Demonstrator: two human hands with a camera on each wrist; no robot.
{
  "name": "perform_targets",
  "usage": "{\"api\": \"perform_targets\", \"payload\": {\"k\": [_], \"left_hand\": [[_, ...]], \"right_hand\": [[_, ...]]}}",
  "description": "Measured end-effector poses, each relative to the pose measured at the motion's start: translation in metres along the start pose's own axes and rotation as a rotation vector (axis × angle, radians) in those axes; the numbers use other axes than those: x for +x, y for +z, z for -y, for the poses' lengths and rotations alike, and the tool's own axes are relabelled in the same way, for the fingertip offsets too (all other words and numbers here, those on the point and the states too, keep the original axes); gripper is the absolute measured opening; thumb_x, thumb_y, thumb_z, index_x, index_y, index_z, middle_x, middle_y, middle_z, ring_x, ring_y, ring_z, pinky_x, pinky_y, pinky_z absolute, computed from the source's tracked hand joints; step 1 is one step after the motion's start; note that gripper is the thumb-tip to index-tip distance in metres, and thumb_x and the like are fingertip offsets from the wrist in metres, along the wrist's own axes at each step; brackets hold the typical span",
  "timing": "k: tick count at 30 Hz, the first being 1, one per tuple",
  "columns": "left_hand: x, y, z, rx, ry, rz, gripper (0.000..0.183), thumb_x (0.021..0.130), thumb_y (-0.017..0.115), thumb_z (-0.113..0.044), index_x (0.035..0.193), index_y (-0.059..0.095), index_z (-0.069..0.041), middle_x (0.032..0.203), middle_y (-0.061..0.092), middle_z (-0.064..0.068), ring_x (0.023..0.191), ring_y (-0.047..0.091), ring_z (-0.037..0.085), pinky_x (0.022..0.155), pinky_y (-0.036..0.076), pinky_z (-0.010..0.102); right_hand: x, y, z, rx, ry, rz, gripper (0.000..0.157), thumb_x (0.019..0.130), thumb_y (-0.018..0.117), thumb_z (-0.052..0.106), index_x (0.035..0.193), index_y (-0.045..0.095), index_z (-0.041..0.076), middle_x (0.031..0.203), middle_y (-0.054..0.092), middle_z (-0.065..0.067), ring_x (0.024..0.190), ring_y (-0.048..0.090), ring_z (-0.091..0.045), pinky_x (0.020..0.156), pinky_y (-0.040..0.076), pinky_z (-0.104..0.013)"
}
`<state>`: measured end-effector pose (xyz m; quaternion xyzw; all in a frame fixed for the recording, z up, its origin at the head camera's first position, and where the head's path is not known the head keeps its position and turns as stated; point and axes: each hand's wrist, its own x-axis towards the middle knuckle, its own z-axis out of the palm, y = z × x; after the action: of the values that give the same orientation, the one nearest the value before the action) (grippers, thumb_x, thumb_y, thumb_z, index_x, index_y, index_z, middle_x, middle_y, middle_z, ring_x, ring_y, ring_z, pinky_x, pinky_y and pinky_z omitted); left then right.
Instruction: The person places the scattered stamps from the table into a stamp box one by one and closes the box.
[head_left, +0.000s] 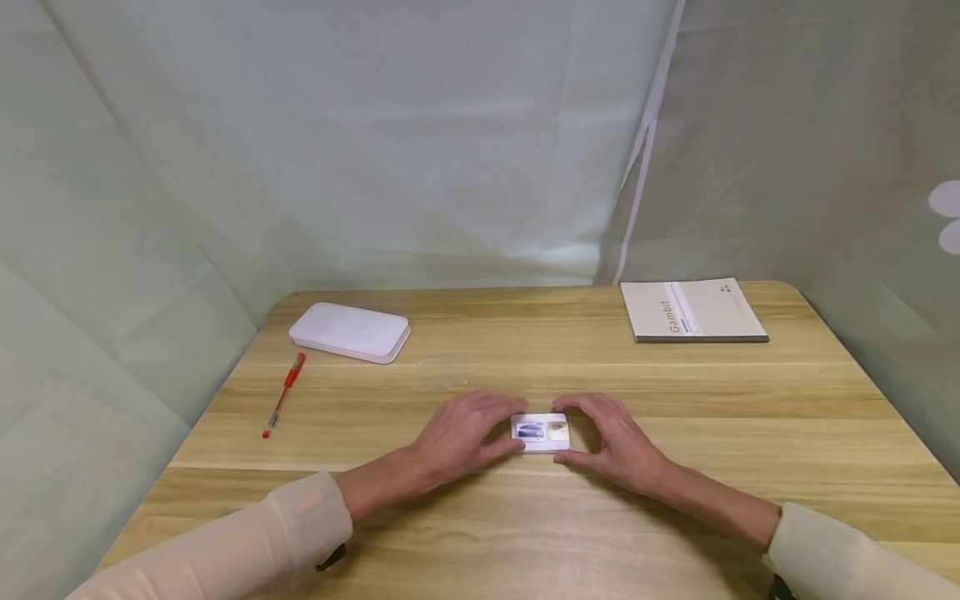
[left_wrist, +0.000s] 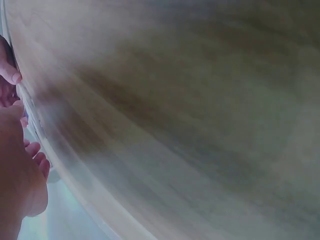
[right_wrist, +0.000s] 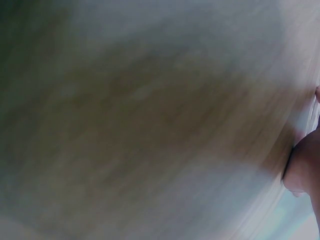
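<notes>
A small white picture card (head_left: 534, 448) with some thickness lies low over the table in front of me. Its top has a blue picture on one side and a gold-toned patch on the other. My left hand (head_left: 467, 435) holds its left end, thumb at the near edge and forefinger at the far edge. Mirroring that, my right hand (head_left: 617, 446) grips the right end between thumb and fingers. In the left wrist view, the left hand (left_wrist: 20, 165) shows at the left border; the right hand (right_wrist: 304, 165) appears at the right border of its own wrist view.
Behind the left hand lies a clear plastic sheet or lid (head_left: 442, 372). A white case (head_left: 350, 331) sits at the back left, with a red pen (head_left: 284, 393) near it. At the back right is a notebook (head_left: 693, 311). Curtains (head_left: 420, 150) surround the wooden table (head_left: 480, 533).
</notes>
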<state>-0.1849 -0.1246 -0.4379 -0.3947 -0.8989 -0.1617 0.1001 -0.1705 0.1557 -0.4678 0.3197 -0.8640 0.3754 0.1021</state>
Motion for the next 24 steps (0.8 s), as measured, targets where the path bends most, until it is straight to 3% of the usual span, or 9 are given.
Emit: {"api": "perform_targets", "payload": {"k": [10,24], "left_hand": [[-0.002,-0.0006,0.0007,0.009,-0.003,0.037,0.075,0.09,0.084,-0.05,0.148,0.062,-0.008,0.148,0.064,0.009,0.13,0.065,0.028,0.106,0.054,0.045],[-0.0039,0.002,0.0012,-0.01,0.001,0.046,0.066,0.091,0.084,-0.047,0.142,0.066,-0.009,0.135,0.072,0.008,0.121,0.07,0.023,0.098,0.059,0.042]], "right_hand": [[-0.0004,0.0004,-0.0005,-0.012,-0.032,-0.022,0.066,0.077,0.098,0.02,0.134,0.065,0.008,0.133,0.07,0.0,0.127,0.061,-0.028,0.109,0.042,-0.062],[0.0008,0.001,-0.0008,-0.008,-0.033,-0.017,0.065,0.076,0.098,0.017,0.132,0.066,0.008,0.132,0.07,0.0,0.127,0.062,-0.029,0.108,0.043,-0.063]]}}
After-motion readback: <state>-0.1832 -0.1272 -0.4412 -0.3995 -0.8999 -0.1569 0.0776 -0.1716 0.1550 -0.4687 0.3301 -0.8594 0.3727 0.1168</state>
